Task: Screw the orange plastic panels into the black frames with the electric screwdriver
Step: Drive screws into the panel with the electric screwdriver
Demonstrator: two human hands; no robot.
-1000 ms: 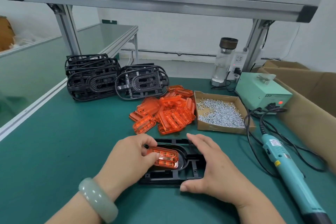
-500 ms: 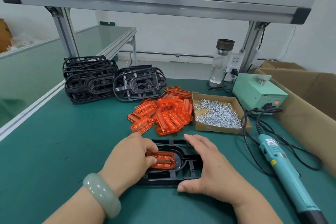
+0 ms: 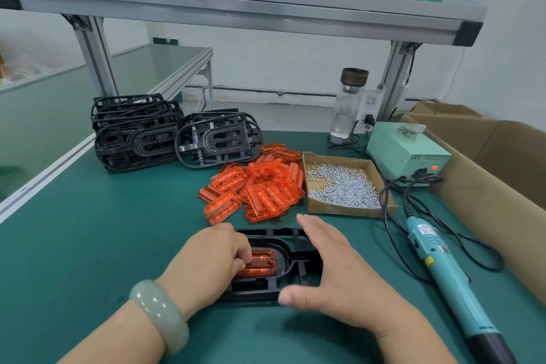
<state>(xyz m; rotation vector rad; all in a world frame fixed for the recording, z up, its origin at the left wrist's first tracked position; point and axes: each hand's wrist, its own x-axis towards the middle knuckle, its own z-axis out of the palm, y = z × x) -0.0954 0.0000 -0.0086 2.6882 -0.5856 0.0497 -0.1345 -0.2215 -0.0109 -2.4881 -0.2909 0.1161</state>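
Head view: my left hand point(image 3: 212, 257) grips panel point(image 3: 261, 266), seating it in frame point(image 3: 260, 289) for screwing; right hand point(image 3: 339, 272) open beside frame.

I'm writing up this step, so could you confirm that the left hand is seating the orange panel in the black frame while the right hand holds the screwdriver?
Not quite: the right hand is open by the black frame, and the screwdriver lies on the table to its right. The left hand does grip the orange panel in the frame, as the head view shows.
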